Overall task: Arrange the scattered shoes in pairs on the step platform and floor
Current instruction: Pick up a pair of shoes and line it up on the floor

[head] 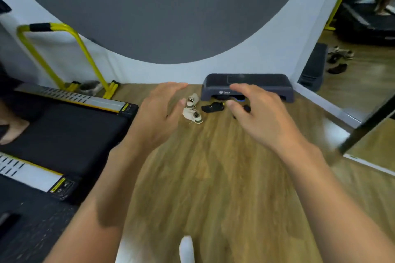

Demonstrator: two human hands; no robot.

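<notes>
Head camera, one frame. My left hand [158,113] and right hand [256,113] are both raised in front of me over the wooden floor [213,177], fingers loosely spread, holding nothing. Step platform [248,86]: count one, dark, set on the floor against the white wall, long axis running left to right along it; I see no shoes on its top. Beige shoes: count two, on the floor just left of the platform's front corner, close together. The far beige shoe [192,100] lies roughly near-to-far, green patch at its near end. The near beige shoe [193,115] lies on a diagonal, green patch at its right, nearer end. Black shoe [212,107]: count one fully seen, on the floor in front of the platform, long axis left to right; I cannot tell which end is the toe. A second dark shape [246,109] shows between my right fingers; mostly hidden. A treadmill [64,130] sits at left.
</notes>
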